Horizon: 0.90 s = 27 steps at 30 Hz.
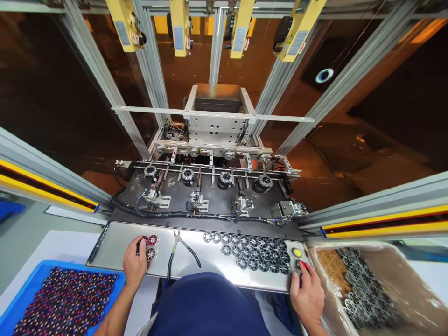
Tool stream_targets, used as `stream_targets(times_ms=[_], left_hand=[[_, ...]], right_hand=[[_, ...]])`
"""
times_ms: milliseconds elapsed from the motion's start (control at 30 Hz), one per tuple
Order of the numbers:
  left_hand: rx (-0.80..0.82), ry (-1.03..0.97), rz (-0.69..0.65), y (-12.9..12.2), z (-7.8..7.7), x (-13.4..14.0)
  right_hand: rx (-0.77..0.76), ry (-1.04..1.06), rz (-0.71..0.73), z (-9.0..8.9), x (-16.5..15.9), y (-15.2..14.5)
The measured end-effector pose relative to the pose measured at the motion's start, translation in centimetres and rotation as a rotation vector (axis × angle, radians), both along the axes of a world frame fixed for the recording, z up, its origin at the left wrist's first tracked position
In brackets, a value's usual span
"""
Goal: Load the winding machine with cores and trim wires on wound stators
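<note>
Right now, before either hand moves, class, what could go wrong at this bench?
1. The open cutters have one handle reaching the near edge of the metal ledge, close to the blue clothing; a lean might knock them off.
2. The right hand is close to the yellow button, so a stray touch could press it.
3. The left hand is among red-marked round parts and might scatter them.

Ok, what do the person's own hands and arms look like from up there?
Both the left hand and the right hand are bare, without gloves. The left forearm shows no sleeve or watch; little of the right arm is in view. Between them shows a dark-blue garment on the body.
</note>
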<state>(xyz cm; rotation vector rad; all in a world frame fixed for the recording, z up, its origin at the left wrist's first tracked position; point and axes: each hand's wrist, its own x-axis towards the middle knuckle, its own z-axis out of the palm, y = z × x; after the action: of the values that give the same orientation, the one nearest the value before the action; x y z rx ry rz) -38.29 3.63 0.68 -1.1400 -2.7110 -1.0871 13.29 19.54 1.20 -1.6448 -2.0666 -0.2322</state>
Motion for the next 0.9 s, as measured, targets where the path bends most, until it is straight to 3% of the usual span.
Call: stream_targets(times_ms=[900], left_hand=[[-0.025, 0.002, 0.013, 0.15, 0.29, 0.1]], right_hand=[[0.024, -0.013, -0.001, -0.57, 0.12, -0.1]])
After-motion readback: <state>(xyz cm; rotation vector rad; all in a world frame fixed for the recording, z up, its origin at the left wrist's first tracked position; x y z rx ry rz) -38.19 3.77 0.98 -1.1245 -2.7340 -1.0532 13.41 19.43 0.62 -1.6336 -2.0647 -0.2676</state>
